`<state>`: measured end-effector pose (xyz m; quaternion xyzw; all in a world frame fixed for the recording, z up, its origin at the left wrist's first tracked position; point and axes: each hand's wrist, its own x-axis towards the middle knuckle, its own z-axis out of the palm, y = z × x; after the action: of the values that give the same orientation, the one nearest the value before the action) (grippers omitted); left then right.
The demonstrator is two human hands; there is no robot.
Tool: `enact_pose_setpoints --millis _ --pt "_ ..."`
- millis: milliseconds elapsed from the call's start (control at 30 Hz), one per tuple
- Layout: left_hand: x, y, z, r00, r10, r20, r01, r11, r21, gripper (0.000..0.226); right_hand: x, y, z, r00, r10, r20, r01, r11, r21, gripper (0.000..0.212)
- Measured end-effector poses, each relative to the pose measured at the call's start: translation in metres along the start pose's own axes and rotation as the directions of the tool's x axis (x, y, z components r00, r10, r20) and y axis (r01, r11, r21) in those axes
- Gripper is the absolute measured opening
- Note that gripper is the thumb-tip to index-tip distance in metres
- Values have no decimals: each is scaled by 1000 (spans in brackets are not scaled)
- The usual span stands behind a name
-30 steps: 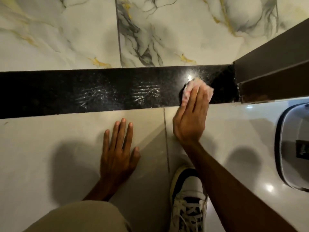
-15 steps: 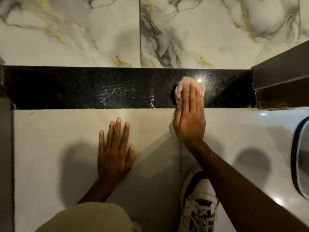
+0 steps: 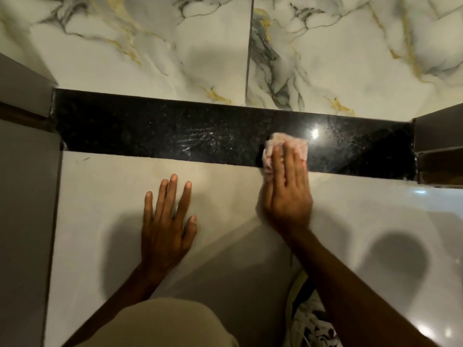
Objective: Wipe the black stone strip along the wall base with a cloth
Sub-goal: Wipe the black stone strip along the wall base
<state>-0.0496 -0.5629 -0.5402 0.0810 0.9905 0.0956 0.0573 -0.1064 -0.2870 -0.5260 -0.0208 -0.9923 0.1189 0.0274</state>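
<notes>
The black stone strip [image 3: 155, 126] runs left to right along the base of the marble wall, speckled and glossy, with wet streaks near its middle. A pale pink cloth [image 3: 275, 144] lies bunched on the strip right of centre. My right hand [image 3: 288, 194] presses flat on the cloth, fingers pointing at the wall and covering its lower part. My left hand [image 3: 166, 219] rests flat on the floor tile below the strip, fingers spread, holding nothing.
White marble wall tiles [image 3: 150, 46] with grey and gold veins rise above the strip. Brown-grey frames stand at the strip's left end [image 3: 25, 96] and right end [image 3: 438, 136]. My knee [image 3: 160, 324] and a white sneaker [image 3: 313, 321] are at the bottom.
My right hand has slid the cloth to the left along the strip, away from the right frame. The view has shifted left, showing the left frame. My left hand stays planted on the floor.
</notes>
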Motion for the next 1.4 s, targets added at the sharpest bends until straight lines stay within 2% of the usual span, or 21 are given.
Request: enact_pose_setpoints --millis 100,167,200,267,333,400,467,533,600,667,700,767,867,933,1067,1200,1233,1300,1400 --pt "-3 -1 4 1000 -16 -25 16 1000 -11 70 54 -20 9 984 168 -55 -169 985 -17 60" --pt "-7 -6 6 999 -20 -34 20 1000 2 70 91 -49 19 975 216 -46 -215 976 29 64" --pt "-11 -12 6 999 -27 -34 27 999 18 70 102 -68 25 985 174 -9 -173 984 44 64" --pt "-18 -24 5 998 -50 -29 51 997 52 70 99 -104 31 994 -56 89 51 997 59 64" --pt "-22 -33 3 996 -82 -35 84 994 70 71 68 -116 30 944 -293 151 282 955 93 62" --pt "-23 -36 2 992 -119 -49 122 991 59 71 29 -98 24 914 -372 160 359 928 102 61" --pt "-21 -32 2 989 -132 -60 134 990 36 72 3 -70 16 948 -300 108 292 953 83 60" --pt "-20 -32 3 988 -137 -68 139 990 28 72 10 -60 18 989 -143 43 142 989 43 58" --pt "-21 -34 5 987 -140 -79 142 990 15 72 42 -78 24 999 33 -26 -32 999 21 57" --pt "-23 -34 6 979 -174 -108 177 984 15 72 78 -110 35 994 107 -35 -105 993 54 59" --pt "-24 -34 7 968 -216 -125 220 975 21 73 92 -127 41 997 78 -14 -77 995 68 60" --pt "-26 -32 7 933 -323 -159 330 944 22 73 101 -159 48 992 -119 48 115 989 88 61" --pt "-25 -30 4 892 -424 -158 425 905 -27 74 70 -165 42 885 -438 158 429 899 87 60" --pt "-23 -30 2 887 -436 -153 435 899 -45 73 42 -140 31 852 -480 209 474 877 84 60" --pt "-22 -30 4 877 -450 -169 449 893 -47 72 32 -101 20 940 -288 183 293 956 1 58" --pt "-25 -32 10 865 -462 -198 461 886 -56 73 85 -147 40 995 -75 59 73 997 33 58" --pt "-25 -33 11 857 -473 -203 472 880 -57 73 97 -164 48 994 -91 57 88 995 57 59" --pt "-24 -33 11 843 -497 -207 497 866 -55 73 105 -198 60 964 -246 96 237 967 95 61" --pt "-22 -31 6 834 -516 -194 518 854 -46 73 83 -211 59 820 -550 158 534 835 133 63"
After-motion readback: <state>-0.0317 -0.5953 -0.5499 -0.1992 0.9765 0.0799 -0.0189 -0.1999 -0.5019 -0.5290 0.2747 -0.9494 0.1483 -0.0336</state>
